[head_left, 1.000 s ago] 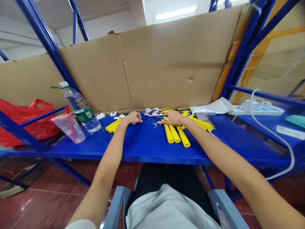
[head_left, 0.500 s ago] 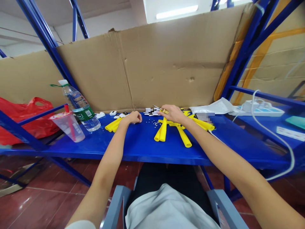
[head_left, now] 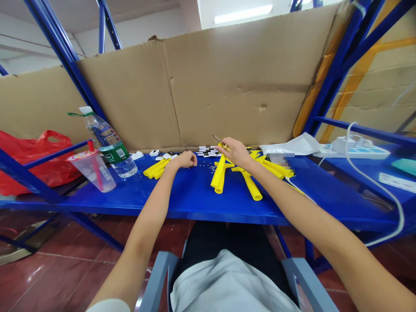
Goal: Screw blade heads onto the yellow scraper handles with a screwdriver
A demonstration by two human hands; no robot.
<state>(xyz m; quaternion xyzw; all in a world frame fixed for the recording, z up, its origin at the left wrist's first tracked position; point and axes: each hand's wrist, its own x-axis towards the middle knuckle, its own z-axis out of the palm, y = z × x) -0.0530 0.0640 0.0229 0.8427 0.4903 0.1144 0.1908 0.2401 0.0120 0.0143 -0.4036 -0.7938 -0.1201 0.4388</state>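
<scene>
Seen from above, a person's two bare arms reach over a blue table (head_left: 195, 197). The left hand (head_left: 186, 159) rests there curled into a loose fist. The right hand (head_left: 236, 151), raised slightly, pinches a small screwdriver (head_left: 218, 140) above yellow tubes (head_left: 219, 175). Farther back lie small black-and-white parts (head_left: 208, 151) before cardboard (head_left: 227, 86).

Both arms are stretched forward over the blue shelf (head_left: 195, 199), which I take as the landmark. The left hand (head_left: 186, 160) rests on the shelf near its back edge, the fingers curled into a loose fist, knuckles up. The right hand (head_left: 236, 151) is lifted a little above the shelf, to the right of the left hand, fingers closed in a grip, wrist slightly bent.
</scene>
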